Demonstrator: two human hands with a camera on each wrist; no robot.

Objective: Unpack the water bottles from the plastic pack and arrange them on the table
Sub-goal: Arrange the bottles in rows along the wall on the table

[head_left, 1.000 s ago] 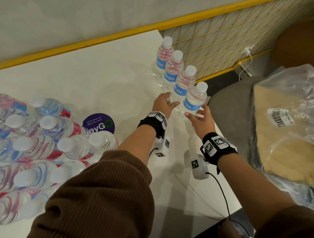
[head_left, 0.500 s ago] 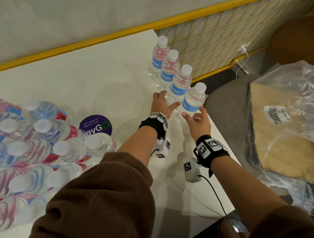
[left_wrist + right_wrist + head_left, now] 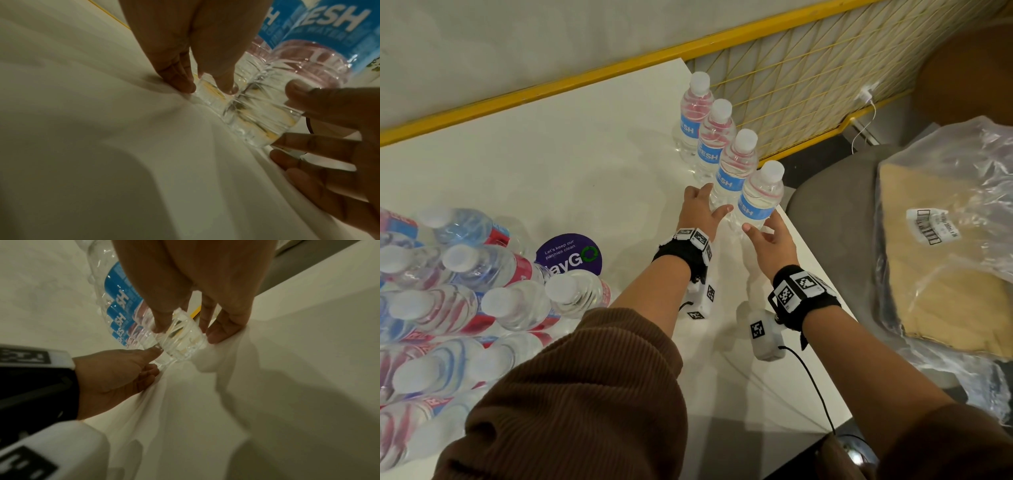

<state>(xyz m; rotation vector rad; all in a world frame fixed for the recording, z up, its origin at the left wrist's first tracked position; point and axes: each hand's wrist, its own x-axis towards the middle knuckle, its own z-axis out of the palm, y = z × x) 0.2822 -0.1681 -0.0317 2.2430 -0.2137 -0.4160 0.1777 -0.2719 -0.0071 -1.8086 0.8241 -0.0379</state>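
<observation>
Four clear water bottles with blue labels stand upright in a row [image 3: 693,113] along the right edge of the white table [image 3: 551,164]. My two hands flank the base of the nearest bottle [image 3: 758,202]. My left hand [image 3: 702,209] has straight fingers on the table beside it, thumb against the base [image 3: 257,116]. My right hand [image 3: 770,236] touches the other side of the base [image 3: 180,340] with straight fingers. The plastic pack [image 3: 448,291], with several bottles lying in it, sits at the left.
A round purple sticker [image 3: 570,253] lies beside the pack. The table's right edge [image 3: 818,274] runs just past the row. Beyond it a clear bag of tan sheets [image 3: 945,257] rests on a grey seat. Yellow wire mesh [image 3: 808,85] stands behind.
Both hands have stayed at the base of the nearest bottle, shifting only slightly. The row of bottles stands as before; the view has drifted a little.
</observation>
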